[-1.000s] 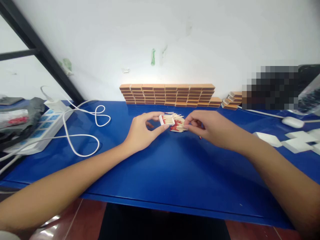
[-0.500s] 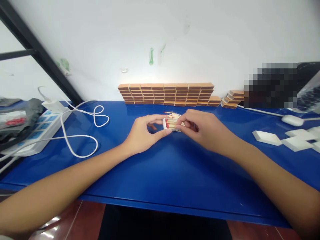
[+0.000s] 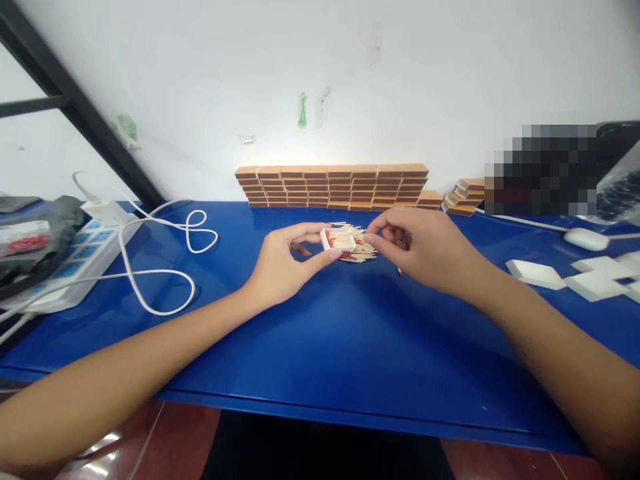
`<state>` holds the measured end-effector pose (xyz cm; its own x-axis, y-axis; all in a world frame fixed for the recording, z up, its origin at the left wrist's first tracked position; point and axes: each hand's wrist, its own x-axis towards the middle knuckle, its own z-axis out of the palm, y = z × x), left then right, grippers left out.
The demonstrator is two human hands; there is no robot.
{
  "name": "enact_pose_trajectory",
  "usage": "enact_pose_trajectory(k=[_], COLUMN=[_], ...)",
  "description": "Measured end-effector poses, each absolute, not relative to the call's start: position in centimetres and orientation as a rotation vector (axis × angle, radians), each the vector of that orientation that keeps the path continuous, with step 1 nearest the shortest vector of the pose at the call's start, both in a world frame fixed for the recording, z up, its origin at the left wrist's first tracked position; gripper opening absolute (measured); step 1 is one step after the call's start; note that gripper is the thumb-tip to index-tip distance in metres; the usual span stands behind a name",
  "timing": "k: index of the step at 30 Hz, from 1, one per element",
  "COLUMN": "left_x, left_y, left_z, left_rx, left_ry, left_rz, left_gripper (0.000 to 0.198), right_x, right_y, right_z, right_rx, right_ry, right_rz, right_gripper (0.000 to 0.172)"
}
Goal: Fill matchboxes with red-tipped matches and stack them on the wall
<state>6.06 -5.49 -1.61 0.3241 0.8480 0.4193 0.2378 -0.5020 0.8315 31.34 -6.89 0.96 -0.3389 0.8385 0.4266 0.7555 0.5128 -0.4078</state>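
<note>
L hand [image 3: 283, 267] grasping white matchbox tray [image 3: 325, 239], thumb on near side, fingers at far side; tray sits just beyond fingertips, to R of palm, btwn the 2 hands. Tray has matches [image 3: 341, 239] in it, red heads toward L end, pale sticks running R. Can't tell if tray bottom touches blue table [image 3: 320, 353] or is held a bit above. R hand [image 3: 368, 239] is just R of tray, palm down, thumb & index tips close tog. at edge of loose match pile [image 3: 364, 252]; can't tell if a match is pinched btwn them. Pile lies on table, spread behind & to R of tray, partly hidden by it, heads & sticks mixed. One stray match [image 3: 399, 271] apart from pile, under R hand. Behind, vs. wall [image 3: 200, 100]: long stack of matchboxes [image 3: 333, 189], brown sides facing fwd, well apart from both hands. Smaller stack [image 3: 463, 200] to its R, boxes unevenly set. Far R, near R forearm: white pcs [image 3: 536, 274] flat on table, + white mouse-like item [image 3: 586, 241] w/ cable. Far L, past L hand: looped white cable [image 3: 203, 231], pwr strip [image 3: 75, 283] & dark bag [image 3: 65, 230].
</note>
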Motion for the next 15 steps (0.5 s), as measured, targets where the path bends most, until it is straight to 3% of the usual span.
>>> enact_pose_trajectory(k=[15], left_x=[6.0], left_y=[-5.1], left_z=[-2.1], left_rx=[1.933], left_ry=[0.966], left_rz=[1.257], left_gripper=[0.041], right_x=[31.4], right_y=[-6.1], right_z=[-0.9], right_rx=[-1.299], right_ry=[-2.371], right_rz=[0.330], right_gripper=[0.020])
